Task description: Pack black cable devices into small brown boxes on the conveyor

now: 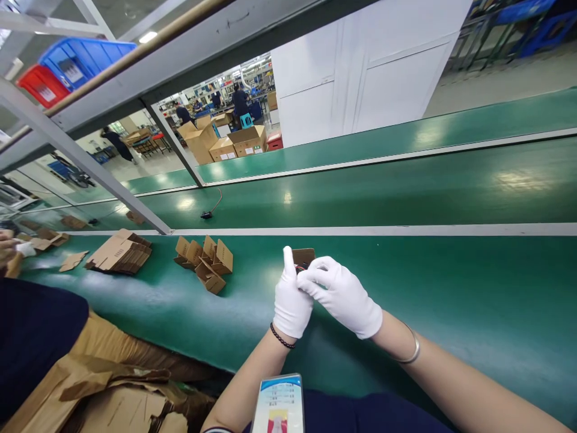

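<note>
In the head view, my left hand (292, 304), in a white glove, is closed round a small dark part with a red wire (300, 268), its thumb pointing up. My right hand (345, 294), also gloved in white, pinches at the same spot with its fingertips against the left hand. Most of the part is hidden by the gloves. Just beyond my fingers a small brown cardboard box (304, 257) is partly visible on the green work surface (428, 288).
Several small open cardboard boxes (207, 261) stand to the left, beside a stack of flat cartons (121, 251). A black connector with a cable (207, 214) lies on the green strip behind the white rail (360, 230). A co-worker (36, 337) sits at far left.
</note>
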A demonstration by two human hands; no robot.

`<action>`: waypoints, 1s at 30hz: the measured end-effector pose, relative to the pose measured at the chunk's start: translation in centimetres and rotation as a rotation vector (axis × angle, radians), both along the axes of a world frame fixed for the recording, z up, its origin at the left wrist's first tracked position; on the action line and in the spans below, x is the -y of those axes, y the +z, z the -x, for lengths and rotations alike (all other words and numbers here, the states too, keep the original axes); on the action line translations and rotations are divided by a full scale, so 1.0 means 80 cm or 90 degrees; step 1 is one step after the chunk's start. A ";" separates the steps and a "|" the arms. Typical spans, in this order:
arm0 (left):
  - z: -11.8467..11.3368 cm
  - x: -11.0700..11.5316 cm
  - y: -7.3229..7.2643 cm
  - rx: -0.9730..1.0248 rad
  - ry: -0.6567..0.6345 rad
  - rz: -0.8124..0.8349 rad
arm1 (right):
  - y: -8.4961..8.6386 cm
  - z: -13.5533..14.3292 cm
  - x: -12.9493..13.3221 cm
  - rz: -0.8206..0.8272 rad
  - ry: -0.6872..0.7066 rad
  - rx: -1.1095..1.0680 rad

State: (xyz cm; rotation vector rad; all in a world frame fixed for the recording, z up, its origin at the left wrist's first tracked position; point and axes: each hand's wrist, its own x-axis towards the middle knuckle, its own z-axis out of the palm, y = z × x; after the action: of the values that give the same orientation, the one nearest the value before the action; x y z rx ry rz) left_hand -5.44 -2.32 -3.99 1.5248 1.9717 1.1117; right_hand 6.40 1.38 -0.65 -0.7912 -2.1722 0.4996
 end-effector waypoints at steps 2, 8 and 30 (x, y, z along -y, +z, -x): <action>-0.001 0.001 -0.001 0.046 0.012 -0.034 | -0.002 0.005 -0.003 0.020 -0.028 -0.033; -0.010 0.000 -0.009 0.138 0.022 -0.105 | -0.009 0.012 -0.003 0.102 -0.092 -0.060; 0.074 -0.064 -0.056 0.136 -0.237 0.113 | -0.006 0.049 -0.095 -0.254 0.298 0.623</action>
State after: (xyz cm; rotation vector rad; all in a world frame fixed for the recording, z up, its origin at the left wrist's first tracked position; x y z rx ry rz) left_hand -11.39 2.80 -8.45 1.5277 1.5224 0.8755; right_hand 2.44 8.98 -1.16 -0.2952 -3.2451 -0.1842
